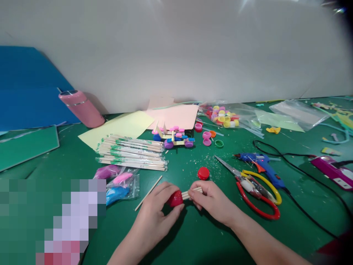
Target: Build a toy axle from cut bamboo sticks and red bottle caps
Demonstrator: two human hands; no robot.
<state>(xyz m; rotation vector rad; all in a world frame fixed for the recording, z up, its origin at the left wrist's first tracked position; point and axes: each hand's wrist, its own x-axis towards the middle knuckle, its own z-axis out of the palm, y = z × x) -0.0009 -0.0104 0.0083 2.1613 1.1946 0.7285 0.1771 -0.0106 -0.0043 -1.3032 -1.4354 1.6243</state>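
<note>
My left hand (156, 211) is closed around a red bottle cap (175, 199) low on the green table (193, 235). My right hand (211, 200) pinches a small bundle of wooden sticks (192, 192) whose ends meet that cap. A second red cap (203, 173) lies just beyond my fingers. One loose wooden stick (149, 192) lies to the left of my left hand.
Packs of wrapped chopsticks (132, 152) and a small stick-and-cap car (176, 138) lie further back. Scissors (252, 186), a blue glue gun (261, 165) and its black cord sit to the right. A bag of coloured caps (223, 116), paper sheets and a pink bottle (81, 108) stand near the wall.
</note>
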